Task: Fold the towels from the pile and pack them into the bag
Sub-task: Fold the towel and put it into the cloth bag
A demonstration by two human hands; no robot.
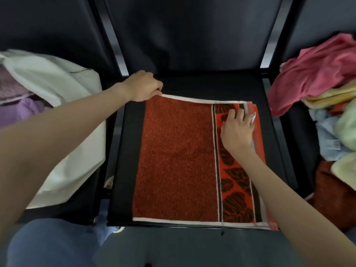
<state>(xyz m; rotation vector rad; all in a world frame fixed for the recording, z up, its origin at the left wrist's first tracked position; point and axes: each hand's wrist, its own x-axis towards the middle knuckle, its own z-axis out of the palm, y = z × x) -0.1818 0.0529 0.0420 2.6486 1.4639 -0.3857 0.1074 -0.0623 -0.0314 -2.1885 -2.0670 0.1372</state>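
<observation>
An orange-red towel (175, 157) with a black leaf-patterned band along its right side lies flat and folded on the black seat (192, 83) in the middle. My left hand (143, 86) pinches the towel's far left corner at its white hem. Fingers spread, my right hand (238, 128) rests on the patterned band near the far right corner. A white bag (57, 85) stands at the left, holding purple folded towels (17, 105). The pile of unfolded towels (316, 78), pink on top, sits at the right.
Yellow, light blue, pale green and rust-coloured towels (339, 135) fill the right seat under the pink one. Dark seat backs with silver frame bars (113, 39) rise behind. My knee in blue trousers (52, 245) is at the bottom left.
</observation>
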